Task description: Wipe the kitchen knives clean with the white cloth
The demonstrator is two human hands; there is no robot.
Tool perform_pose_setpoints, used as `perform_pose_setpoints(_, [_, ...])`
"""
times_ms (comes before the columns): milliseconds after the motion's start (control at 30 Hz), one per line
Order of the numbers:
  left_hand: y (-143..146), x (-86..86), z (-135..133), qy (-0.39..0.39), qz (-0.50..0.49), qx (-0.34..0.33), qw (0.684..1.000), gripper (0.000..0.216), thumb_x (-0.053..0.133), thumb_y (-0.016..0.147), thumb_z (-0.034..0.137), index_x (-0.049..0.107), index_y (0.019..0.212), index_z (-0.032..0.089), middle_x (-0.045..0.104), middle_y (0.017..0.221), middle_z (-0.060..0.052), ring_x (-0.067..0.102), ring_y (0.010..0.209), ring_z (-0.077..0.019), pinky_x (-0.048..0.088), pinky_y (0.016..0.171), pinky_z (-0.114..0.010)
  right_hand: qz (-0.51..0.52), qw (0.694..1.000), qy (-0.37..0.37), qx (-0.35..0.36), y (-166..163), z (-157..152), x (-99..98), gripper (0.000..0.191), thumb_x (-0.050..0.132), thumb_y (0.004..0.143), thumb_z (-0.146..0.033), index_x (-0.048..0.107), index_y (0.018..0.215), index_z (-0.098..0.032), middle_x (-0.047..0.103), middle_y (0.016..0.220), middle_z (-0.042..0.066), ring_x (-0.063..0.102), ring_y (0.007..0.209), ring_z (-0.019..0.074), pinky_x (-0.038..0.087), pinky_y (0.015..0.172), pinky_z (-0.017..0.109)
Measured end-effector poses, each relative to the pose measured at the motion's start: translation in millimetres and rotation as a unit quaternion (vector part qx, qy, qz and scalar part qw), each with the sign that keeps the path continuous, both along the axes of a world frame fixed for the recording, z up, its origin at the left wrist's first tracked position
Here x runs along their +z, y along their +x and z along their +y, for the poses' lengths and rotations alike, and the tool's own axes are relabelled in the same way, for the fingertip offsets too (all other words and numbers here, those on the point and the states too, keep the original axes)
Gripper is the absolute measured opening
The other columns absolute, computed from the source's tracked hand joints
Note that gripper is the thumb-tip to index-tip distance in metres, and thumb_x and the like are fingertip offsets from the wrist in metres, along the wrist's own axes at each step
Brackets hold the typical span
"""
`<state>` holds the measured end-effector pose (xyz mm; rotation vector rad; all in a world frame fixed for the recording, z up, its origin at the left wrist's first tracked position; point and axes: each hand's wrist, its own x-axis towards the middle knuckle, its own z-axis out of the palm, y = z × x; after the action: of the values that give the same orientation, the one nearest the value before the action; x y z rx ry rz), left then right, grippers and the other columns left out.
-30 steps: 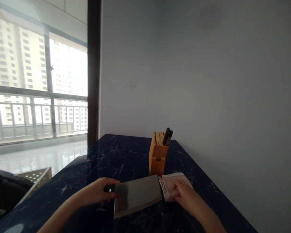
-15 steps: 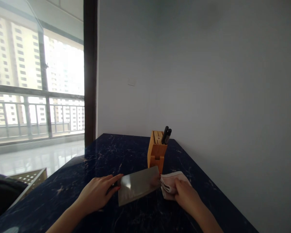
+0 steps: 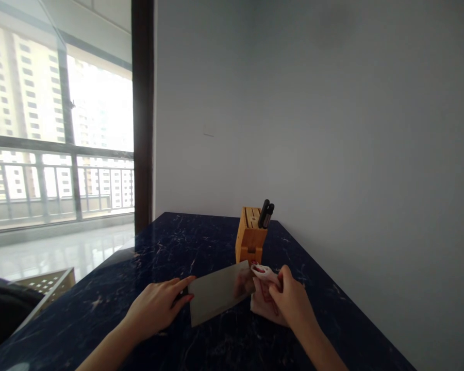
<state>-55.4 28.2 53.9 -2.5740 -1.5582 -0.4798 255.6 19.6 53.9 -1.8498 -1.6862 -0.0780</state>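
My left hand (image 3: 160, 307) is closed around the dark handle of a cleaver (image 3: 218, 294), most of that handle hidden by the fingers. The broad steel blade points right, its face turned towards me, over the dark table. Pinched in my right hand (image 3: 292, 299) is a folded pink and white cloth (image 3: 266, 296), which sits at the blade's far end. Whether the cloth touches the steel I cannot tell for sure. Just behind the blade tip stands a wooden knife block (image 3: 251, 239) with black-handled tools (image 3: 266, 214) in its right side.
The dark blue marbled table (image 3: 193, 237) runs back to a grey wall (image 3: 313, 129). To the left are a glass window (image 3: 27, 103) and a balcony railing (image 3: 54, 185). A chair with a perforated pale panel (image 3: 52, 283) stands by the table's left edge.
The cloth has shifted slightly left and its shape has changed, with its lower part now hanging down. My right hand has turned and risen a little; the cleaver is nearly still.
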Motion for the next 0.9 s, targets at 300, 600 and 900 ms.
perform_pose_setpoints(300, [18, -16.2, -2, -0.026, -0.055, -0.003, 0.998, 0.039, 0.033, 0.087, 0.044, 0.044, 0.121, 0.029, 0.064, 0.103, -0.002, 0.061, 0.090, -0.0210, 0.045, 0.076, -0.030, 0.024, 0.995, 0.010, 0.098, -50, -10, -6.3, 0.010, 0.040, 0.075, -0.012, 0.043, 0.075, -0.021, 0.059, 0.072, 0.003, 0.058, 0.069, 0.0167, 0.039, 0.059, 0.023])
perform_pose_setpoints(600, [30, -4.7, -14, -0.003, -0.020, -0.016, 1.000, 0.039, 0.031, 0.088, 0.041, 0.040, 0.124, 0.030, 0.065, 0.088, -0.002, 0.063, 0.079, -0.0216, 0.046, 0.067, -0.031, 0.037, 0.976, 0.051, 0.207, -65, -5, -28.1, 0.030, 0.043, 0.074, -0.009, 0.049, 0.101, -0.019, 0.057, 0.098, 0.006, 0.054, 0.094, 0.0180, 0.041, 0.082, 0.028])
perform_pose_setpoints(900, [31, -2.9, -15, 0.004, -0.012, -0.027, 1.000, 0.039, 0.030, 0.089, 0.039, 0.039, 0.125, 0.028, 0.063, 0.088, -0.003, 0.062, 0.080, -0.0209, 0.045, 0.068, -0.031, 0.056, 0.976, 0.033, 0.208, -59, -3, -30.9, 0.038, 0.039, 0.078, -0.015, 0.046, 0.116, -0.013, 0.054, 0.112, 0.010, 0.050, 0.106, 0.0189, 0.038, 0.090, 0.029])
